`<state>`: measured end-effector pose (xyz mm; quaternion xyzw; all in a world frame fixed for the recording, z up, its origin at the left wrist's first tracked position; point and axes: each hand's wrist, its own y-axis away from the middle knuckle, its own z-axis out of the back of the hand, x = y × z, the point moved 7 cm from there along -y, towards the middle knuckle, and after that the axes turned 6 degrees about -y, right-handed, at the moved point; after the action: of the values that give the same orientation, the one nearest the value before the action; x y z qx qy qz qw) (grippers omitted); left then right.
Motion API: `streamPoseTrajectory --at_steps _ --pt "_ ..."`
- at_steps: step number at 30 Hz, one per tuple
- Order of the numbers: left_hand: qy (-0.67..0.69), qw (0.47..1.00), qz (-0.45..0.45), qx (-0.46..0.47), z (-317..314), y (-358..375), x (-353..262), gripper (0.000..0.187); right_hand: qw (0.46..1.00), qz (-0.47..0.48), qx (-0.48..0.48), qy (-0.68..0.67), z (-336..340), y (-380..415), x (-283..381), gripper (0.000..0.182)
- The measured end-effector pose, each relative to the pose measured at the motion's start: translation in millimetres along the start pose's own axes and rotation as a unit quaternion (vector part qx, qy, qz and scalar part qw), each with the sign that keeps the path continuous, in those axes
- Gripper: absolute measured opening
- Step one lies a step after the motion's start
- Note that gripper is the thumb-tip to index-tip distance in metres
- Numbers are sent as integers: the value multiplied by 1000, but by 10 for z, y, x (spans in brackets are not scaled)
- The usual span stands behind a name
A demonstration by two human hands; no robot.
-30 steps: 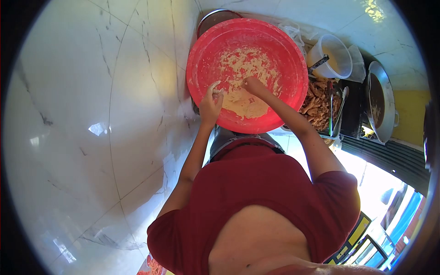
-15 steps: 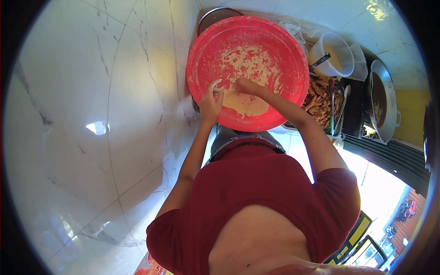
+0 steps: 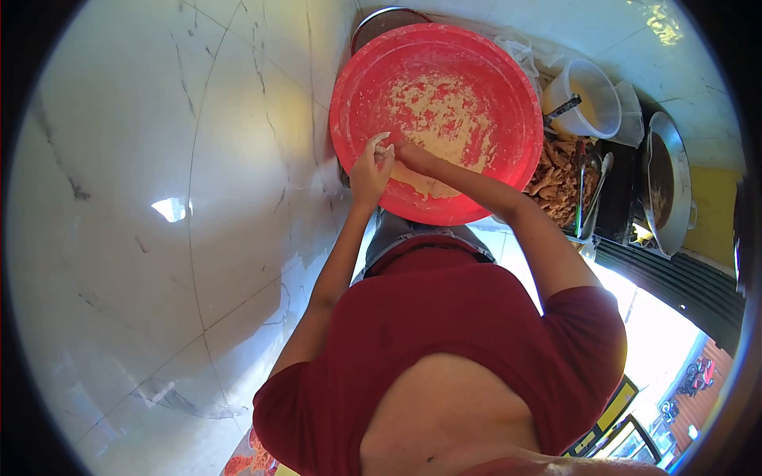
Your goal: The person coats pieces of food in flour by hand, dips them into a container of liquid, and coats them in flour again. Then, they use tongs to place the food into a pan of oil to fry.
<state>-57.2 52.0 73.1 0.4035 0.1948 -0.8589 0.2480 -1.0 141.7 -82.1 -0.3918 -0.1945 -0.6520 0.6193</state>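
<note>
Both hands are over the near left part of a wide red basin (image 3: 357,103), whose floor carries patches of pale, flour-like powder (image 3: 444,119). My left hand (image 3: 371,168) has its thumb and fingers curled and dusted white; something small and pale seems to lie between them, too small to name. Right beside it, my right hand (image 3: 414,158) has its fingers bent toward the left fingertips. Those right fingers are mostly hidden, so their grip does not show.
Right of the basin is a pile of brown, coated pieces (image 3: 558,178) with tongs (image 3: 597,190) on it. Behind stands a clear tub (image 3: 607,107) with a dark handle leaning in it. A large metal pan (image 3: 679,186) is farther right. A tiled wall (image 3: 119,238) fills the left.
My right hand has moved left, up close to my left fingers. The basin and the things beside it appear slightly farther right in view.
</note>
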Motion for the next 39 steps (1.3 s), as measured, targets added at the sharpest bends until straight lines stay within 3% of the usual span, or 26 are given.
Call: streamPoseTrajectory --at_steps 3,6,9,12,15,18,21,23,25,27,30,33,36,39 --pt "-7 1000 4 14 -7 2 4 32 988 -92 125 -4 -23 316 -108 17" --pt "3 1000 -8 19 -26 2 33 31 951 -259 163 -52 139 657 -19 12" --pt "10 1000 -18 3 -13 -1 8 30 972 -213 94 -20 85 783 30 12" --pt "1 1000 -10 12 -15 -5 -14 30 918 -344 195 -17 180 686 342 24" --pt "-11 1000 -12 15 -18 -2 -21 29 932 -342 119 -17 188 655 330 31" --pt "-16 1000 -7 25 -30 -1 -16 29 917 -368 140 -56 164 674 335 31" --pt "-10 1000 -11 16 -32 -12 -28 29 911 -336 140 -196 171 639 259 25" --pt "-18 999 -12 25 -37 -11 -16 29 910 -291 75 -286 293 599 104 21" --pt "-20 999 -16 26 -42 -4 -14 28 918 -313 61 -235 458 575 -119 17" --pt "-14 999 -22 21 -39 -4 -24 28 914 -392 94 -36 667 571 -367 16" --pt "-21 999 -10 28 -37 -5 -34 28 939 -335 65 46 621 537 -518 20" --pt "-22 999 -16 26 -47 -5 -17 28 953 -302 17 8 340 486 -422 25" --pt "-25 999 -18 26 -74 -9 21 29 964 -264 32 10 148 397 -46 30" --pt "-32 999 -6 40 -60 -5 9 29 968 -245 41 11 -54 378 -101 29"
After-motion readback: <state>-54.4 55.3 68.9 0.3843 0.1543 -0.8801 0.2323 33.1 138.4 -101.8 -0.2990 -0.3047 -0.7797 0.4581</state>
